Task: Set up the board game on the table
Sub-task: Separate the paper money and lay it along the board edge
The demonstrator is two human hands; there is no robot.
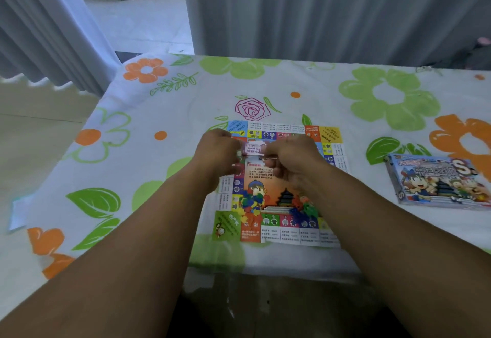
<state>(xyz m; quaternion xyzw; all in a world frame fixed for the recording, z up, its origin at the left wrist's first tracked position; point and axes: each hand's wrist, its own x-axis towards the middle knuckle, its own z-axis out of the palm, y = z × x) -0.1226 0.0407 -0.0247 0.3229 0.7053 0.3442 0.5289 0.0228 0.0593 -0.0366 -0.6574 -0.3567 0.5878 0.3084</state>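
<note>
A colourful paper game board point(276, 186) lies flat on the flowered tablecloth point(148, 135), unfolded. Over its middle my left hand point(218, 151) and my right hand point(289, 162) meet, both closed on a small pink stack of play money point(255, 147) held between them. Two heaps of small plastic pieces rest on the board: a mixed-colour heap point(251, 205) at the lower left and a blue and green heap point(304, 210) at the lower right. My forearms hide parts of the board's left and right edges.
The game box point(435, 179) with cartoon figures lies on the table to the right of the board. A scrap of white paper point(20, 215) sits at the table's left edge. Grey curtains hang behind the table.
</note>
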